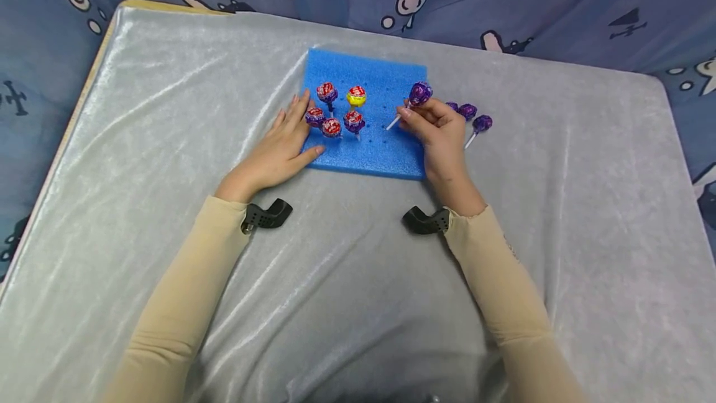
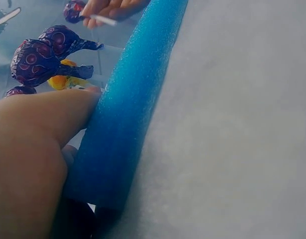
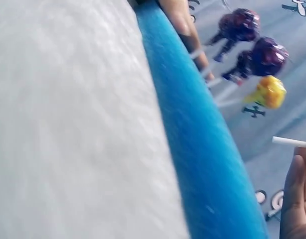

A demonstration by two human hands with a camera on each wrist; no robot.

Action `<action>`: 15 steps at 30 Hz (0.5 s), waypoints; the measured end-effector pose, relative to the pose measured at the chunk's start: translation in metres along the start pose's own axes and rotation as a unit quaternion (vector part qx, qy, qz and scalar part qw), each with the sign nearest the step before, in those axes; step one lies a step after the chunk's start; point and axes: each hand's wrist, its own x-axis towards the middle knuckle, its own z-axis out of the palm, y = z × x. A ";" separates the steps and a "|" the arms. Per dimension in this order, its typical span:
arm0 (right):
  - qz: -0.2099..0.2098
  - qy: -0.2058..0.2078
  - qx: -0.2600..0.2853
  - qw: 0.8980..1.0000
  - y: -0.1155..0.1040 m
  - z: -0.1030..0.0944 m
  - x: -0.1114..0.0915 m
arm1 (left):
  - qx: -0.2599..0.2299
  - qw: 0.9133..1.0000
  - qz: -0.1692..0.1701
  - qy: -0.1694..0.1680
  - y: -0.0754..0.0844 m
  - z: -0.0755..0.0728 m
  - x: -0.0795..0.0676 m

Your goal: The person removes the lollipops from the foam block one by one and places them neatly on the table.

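Upper centre, five lollipops [image 1: 331, 127] stand in one blue foam block [image 1: 366, 159]: four purple-and-red, one yellow. Three purple lollipops [image 1: 482, 123] lie farther right. The right hand [image 1: 442, 132] pinches one more lollipop [image 1: 420, 93], head above the grip, stick slanting lower left; the left hand [image 1: 279, 149] rests straight-fingered on the block's left edge.
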 end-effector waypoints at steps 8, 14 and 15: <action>0.018 0.052 0.007 0.998 -0.031 -0.030 -0.005 | -0.003 1.000 0.000 -0.001 0.001 0.001 0.001; 0.043 0.131 0.003 0.990 -0.053 -0.068 -0.005 | -0.005 1.000 -0.003 -0.002 0.001 0.000 0.000; 0.049 0.142 0.001 0.989 -0.055 -0.074 -0.005 | -0.004 1.000 -0.003 -0.002 0.001 0.000 0.000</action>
